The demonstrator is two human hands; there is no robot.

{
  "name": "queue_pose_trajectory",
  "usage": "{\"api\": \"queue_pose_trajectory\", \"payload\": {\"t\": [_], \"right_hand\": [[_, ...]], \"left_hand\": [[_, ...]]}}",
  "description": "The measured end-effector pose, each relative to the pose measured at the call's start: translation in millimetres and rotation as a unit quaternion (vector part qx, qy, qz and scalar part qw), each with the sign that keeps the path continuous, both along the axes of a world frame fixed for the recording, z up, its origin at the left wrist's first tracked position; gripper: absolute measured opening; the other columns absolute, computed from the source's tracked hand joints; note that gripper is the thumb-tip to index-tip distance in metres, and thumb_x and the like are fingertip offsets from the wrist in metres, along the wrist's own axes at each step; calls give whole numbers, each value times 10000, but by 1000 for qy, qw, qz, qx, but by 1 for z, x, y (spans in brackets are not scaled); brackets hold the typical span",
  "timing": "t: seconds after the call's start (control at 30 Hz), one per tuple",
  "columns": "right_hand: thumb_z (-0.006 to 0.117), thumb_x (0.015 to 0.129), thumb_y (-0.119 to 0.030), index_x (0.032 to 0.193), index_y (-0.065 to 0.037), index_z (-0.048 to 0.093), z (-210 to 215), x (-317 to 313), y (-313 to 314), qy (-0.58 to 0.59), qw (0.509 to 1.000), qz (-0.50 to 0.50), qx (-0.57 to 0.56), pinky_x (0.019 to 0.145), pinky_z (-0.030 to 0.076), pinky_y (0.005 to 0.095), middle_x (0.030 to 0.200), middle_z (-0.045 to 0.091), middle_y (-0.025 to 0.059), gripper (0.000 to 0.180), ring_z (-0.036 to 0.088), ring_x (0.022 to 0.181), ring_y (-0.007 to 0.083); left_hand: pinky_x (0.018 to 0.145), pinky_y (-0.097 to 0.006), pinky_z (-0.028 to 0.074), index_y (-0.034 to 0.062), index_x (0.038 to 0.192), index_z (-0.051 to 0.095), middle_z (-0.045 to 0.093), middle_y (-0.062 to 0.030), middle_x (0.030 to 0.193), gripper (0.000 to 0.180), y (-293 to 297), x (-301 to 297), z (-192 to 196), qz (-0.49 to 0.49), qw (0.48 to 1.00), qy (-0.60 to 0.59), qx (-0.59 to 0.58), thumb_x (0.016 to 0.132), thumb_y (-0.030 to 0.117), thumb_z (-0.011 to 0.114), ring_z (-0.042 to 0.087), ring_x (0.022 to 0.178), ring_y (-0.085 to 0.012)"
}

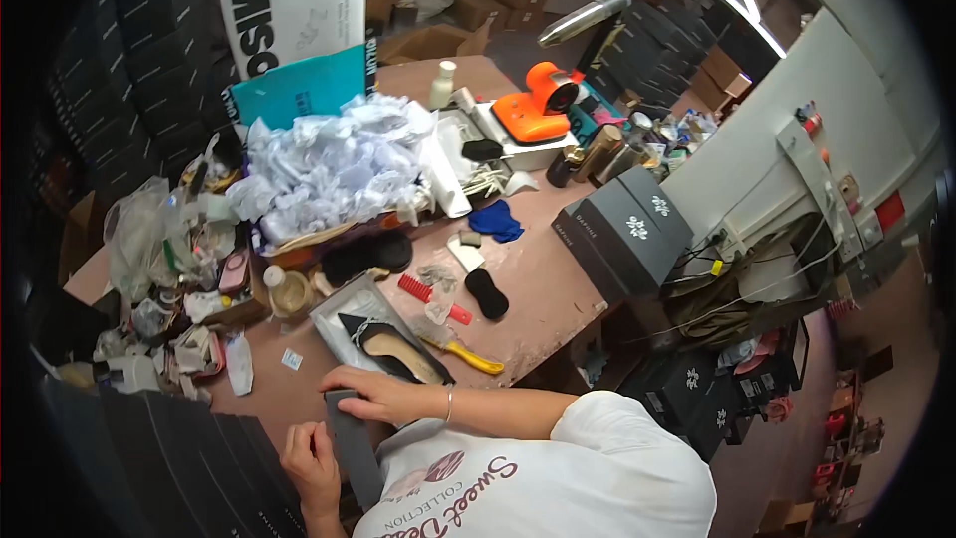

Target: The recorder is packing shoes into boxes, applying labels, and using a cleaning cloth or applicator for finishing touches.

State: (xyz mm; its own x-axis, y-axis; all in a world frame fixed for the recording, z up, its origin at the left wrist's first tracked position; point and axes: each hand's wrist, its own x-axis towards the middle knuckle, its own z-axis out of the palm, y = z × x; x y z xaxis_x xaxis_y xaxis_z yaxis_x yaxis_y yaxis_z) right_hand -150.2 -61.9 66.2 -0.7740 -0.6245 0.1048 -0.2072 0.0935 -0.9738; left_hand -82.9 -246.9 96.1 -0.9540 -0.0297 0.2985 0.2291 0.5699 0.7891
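A flat dark grey piece, seemingly a shoebox lid [354, 453], stands tilted close to my body. My right hand [383, 399] grips its upper end, with the fingers over the far edge and the thumb on top. Along the piece's left side, my left hand [311, 458] has curled fingers, and what they hold is hidden. Just beyond my hands lies an open grey shoebox [334, 317] lined with pale paper. In it rests a black pointed shoe [383, 344] with a beige insole and a decorated strap.
A yellow-handled tool [473, 359], a red brush [414, 287] and a black pad [486, 294] lie right of the shoebox. Crumpled white paper [339, 164] fills a basket behind. Closed grey shoeboxes [627, 229] stand at the table's right edge; dark boxes [189, 458] are stacked at left.
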Motion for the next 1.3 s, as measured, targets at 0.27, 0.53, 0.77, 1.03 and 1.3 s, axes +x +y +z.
{"api": "queue_pose_trajectory", "payload": {"t": [0.27, 0.53, 0.77, 1.03, 1.3], "right_hand": [[529, 886, -165, 1243, -15, 511, -4, 4, -14, -18, 1000, -4, -14, 954, 422, 336, 1191, 552, 149, 388, 544, 1099, 270], [517, 909, -185, 1260, 0, 498, -2, 2, -9, -4, 1000, 16, -6, 1005, 385, 345, 1227, 536, 150, 398, 519, 1152, 271], [538, 889, -176, 1243, 19, 506, 8, 3, -10, 32, 999, 11, 13, 990, 405, 353, 1218, 550, 183, 405, 538, 1115, 295], [538, 890, -172, 1236, 13, 503, 4, 5, -12, 55, 998, 10, 17, 977, 412, 352, 1227, 544, 177, 394, 539, 1108, 303], [542, 890, -175, 1236, 8, 502, 8, 5, -14, 53, 998, 25, 14, 963, 421, 348, 1221, 544, 178, 394, 543, 1096, 298]], "left_hand": [[676, -252, 470, -20, 960, 633, 629, -74, 866, 110, -30, 13, 15, -51, 972, -175, 145, 865, 33, 615, 594, 765, -136], [572, -247, 449, -33, 915, 624, 600, -80, 797, 110, -19, 15, 6, -86, 979, -131, 134, 867, 64, 605, 570, 662, -113], [550, -296, 470, -29, 855, 617, 590, -95, 720, 97, -19, 7, 17, -97, 984, -137, 66, 781, 32, 634, 582, 576, -181], [592, -334, 482, -11, 896, 613, 600, -113, 787, 111, -29, 15, 15, -111, 991, -79, -6, 790, 18, 628, 601, 641, -234], [587, -316, 491, -13, 887, 640, 606, -98, 801, 92, -30, 16, 28, -107, 984, -126, 68, 808, 32, 628, 605, 634, -201]]}}
